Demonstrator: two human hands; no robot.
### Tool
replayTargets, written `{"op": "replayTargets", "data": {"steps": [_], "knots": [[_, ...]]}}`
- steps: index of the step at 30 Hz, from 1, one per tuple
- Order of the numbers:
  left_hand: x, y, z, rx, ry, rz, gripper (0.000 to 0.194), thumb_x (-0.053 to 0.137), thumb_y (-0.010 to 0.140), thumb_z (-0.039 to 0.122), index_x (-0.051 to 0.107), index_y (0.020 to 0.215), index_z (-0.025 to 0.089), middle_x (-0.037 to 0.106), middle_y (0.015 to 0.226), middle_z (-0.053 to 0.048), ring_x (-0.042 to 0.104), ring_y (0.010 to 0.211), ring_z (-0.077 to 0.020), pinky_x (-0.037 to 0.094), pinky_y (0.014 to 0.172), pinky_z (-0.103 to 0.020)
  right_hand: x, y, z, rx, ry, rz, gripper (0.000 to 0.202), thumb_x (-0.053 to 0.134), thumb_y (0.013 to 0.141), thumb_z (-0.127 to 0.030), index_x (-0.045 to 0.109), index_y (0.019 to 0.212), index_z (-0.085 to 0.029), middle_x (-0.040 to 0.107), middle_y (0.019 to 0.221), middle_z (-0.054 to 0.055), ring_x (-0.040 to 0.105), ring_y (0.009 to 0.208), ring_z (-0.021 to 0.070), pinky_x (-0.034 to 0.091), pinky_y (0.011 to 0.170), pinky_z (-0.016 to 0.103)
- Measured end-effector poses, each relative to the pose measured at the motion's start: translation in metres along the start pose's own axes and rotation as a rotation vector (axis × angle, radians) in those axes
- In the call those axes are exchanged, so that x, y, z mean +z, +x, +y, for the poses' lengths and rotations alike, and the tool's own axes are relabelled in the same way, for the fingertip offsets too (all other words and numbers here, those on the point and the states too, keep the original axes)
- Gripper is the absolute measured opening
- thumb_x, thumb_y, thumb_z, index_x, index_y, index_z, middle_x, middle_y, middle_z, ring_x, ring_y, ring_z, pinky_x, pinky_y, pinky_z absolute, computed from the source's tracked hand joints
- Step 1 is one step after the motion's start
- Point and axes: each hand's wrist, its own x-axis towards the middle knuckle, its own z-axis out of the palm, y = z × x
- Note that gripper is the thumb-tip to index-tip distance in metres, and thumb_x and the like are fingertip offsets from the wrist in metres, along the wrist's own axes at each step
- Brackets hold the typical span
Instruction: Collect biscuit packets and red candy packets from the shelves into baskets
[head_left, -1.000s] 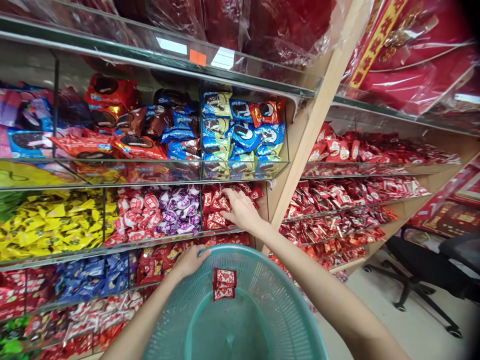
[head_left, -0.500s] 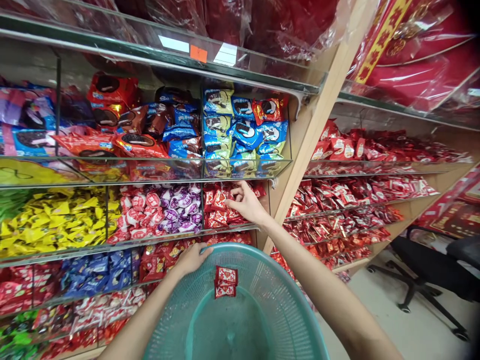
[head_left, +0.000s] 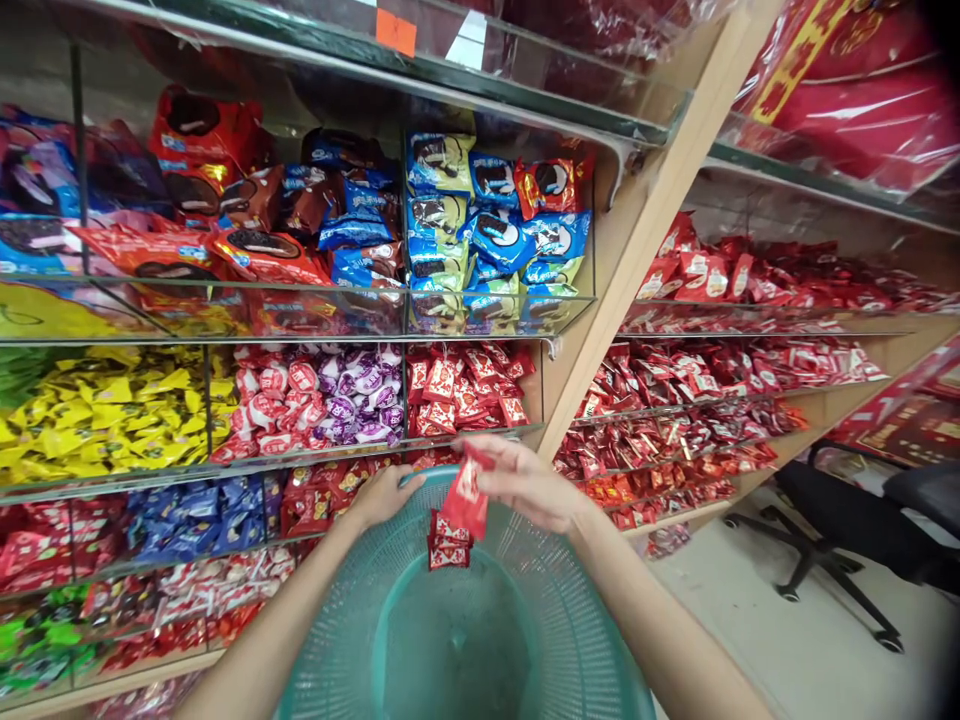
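Lower centre: my left hand clasps the basket, seemingly to steady it. In my right hand, fingers pinch a red packet over it

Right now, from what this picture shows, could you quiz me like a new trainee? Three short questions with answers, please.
1. What is the right hand holding?
2. True or false: the left hand holds the black chair.
3. Which sweets lie in the same row as the purple sweets?
A) blue sweets
B) orange sweets
C) yellow sweets

Key:
1. A red packet.
2. False; it holds the basket by its rim.
3. C.
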Motion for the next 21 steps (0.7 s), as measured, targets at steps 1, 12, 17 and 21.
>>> {"op": "replayTargets", "data": {"steps": [1,12,17,21], "knots": [[0.001,0.000,-0.001,0.001,0.001,0.005,0.043,0.040,0.079,0.055,0.064,0.094,0.022,0.069,0.086,-0.003,0.060,0.085,-0.0205,0.040,0.070,-0.024,-0.002,-0.005,0.011,0.054,-0.014,-0.031,0.044,0.071,0.065,-0.021,0.056,0.107,-0.023,0.061,0.099,0.000,0.059,0.081,0.0089,0.048,0.079,0.025],[0.002,0.005,-0.002,0.017,0.040,0.037,0.046,0.040,0.079,0.058,0.064,0.094,0.021,0.069,0.085,-0.004,0.061,0.081,-0.0207,0.041,0.068,-0.025,-0.037,-0.003,0.105,0.049,-0.402,0.133,0.033,0.073,0.062,-0.037,0.053,0.078,-0.016,0.055,0.065,-0.005,0.050,0.059,0.0082,0.043,0.057,0.022],[0.001,0.003,0.001,0.005,0.073,0.028,0.047,0.039,0.078,0.059,0.065,0.092,0.022,0.069,0.084,-0.003,0.062,0.080,-0.0210,0.040,0.066,-0.024,-0.024,-0.006,0.129,-0.038,-0.792,-0.039,0.014,0.064,0.072,-0.028,0.057,0.078,-0.017,0.062,0.075,-0.001,0.054,0.067,0.0106,0.042,0.061,0.023],[0.001,0.003,0.002,-0.015,0.068,0.034,0.046,0.041,0.077,0.059,0.065,0.093,0.022,0.069,0.085,-0.003,0.062,0.083,-0.0211,0.040,0.067,-0.024,-0.011,-0.011,0.137,-0.206,-1.198,-0.178,0.009,0.057,0.078,-0.018,0.057,0.087,-0.019,0.062,0.088,0.000,0.055,0.083,0.0123,0.042,0.076,0.024]]}}
